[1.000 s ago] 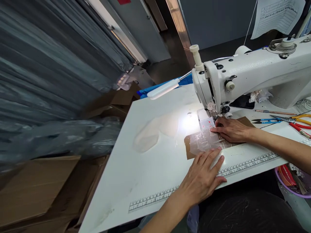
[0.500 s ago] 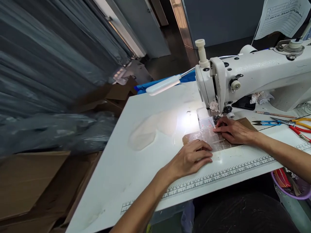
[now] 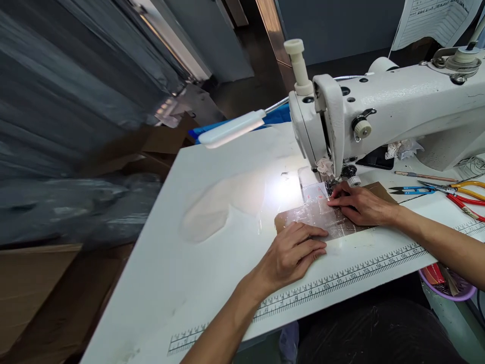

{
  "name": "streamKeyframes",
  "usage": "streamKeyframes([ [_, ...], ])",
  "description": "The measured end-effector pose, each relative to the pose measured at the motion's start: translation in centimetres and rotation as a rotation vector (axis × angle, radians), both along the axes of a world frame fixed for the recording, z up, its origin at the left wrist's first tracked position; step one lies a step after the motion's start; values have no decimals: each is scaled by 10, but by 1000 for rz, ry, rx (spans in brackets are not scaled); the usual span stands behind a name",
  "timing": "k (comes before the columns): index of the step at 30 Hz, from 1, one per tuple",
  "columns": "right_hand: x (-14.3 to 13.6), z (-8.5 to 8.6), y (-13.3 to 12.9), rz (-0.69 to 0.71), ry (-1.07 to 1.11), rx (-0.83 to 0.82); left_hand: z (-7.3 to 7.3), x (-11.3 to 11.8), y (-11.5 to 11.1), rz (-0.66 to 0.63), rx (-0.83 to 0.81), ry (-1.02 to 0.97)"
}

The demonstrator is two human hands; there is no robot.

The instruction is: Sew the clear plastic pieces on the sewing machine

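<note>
My right hand (image 3: 356, 205) is closed, thumb and index finger pressed together beside the presser foot (image 3: 329, 187) of a white sewing machine (image 3: 394, 111). Whatever sits between those fingertips is too small to make out. Beneath both hands lies a clear, shiny plastic sheet (image 3: 312, 215) over a flat brown board (image 3: 381, 193). My left hand (image 3: 293, 253) rests on the near left edge of the sheet, fingers stretched out and lying flat. A pale piece with pink marks (image 3: 314, 193) lies under the needle area.
A lamp (image 3: 232, 129) lights the white table (image 3: 151, 283), which has a printed ruler (image 3: 303, 298) along its front. To the right lie blue thread snips (image 3: 413, 190), yellow-handled scissors (image 3: 468, 188) and a red-handled tool (image 3: 464, 206). A purple basket (image 3: 460, 296) sits below the edge.
The view has shifted, so the table and machine appear farther left. Both hands keep nearly the same places by the presser foot and on the sheet.
</note>
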State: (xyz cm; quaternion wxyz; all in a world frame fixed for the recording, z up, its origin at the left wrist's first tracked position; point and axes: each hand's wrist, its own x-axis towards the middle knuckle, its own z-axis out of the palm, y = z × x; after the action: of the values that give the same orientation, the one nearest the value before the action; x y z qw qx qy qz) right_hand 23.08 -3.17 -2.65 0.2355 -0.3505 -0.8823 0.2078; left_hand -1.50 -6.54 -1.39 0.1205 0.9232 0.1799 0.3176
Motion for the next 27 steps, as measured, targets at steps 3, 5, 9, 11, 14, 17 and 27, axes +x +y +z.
streamKeyframes([
  [3, 3, 1, -1, -22, 19, -23, -1, 0, 0, -7, -6, 1],
  [5, 6, 4, -3, -13, 34, -32, 0, 0, 0, -1, -16, 3],
  [9, 8, 11, -8, 103, -15, -3, 0, 0, 0, 1, -26, 6],
  [11, 7, 13, -9, 126, -57, 35, 1, -1, -2, 0, -28, 11],
  [14, 5, 14, -10, 132, -82, 60, 4, -3, -2, 3, -45, -8],
  [17, 5, 15, -10, 132, -88, 69, 8, -3, 6, 77, -30, -78],
  [27, 5, 15, -14, 84, -91, 103, 2, 19, 60, 188, 383, 341],
])
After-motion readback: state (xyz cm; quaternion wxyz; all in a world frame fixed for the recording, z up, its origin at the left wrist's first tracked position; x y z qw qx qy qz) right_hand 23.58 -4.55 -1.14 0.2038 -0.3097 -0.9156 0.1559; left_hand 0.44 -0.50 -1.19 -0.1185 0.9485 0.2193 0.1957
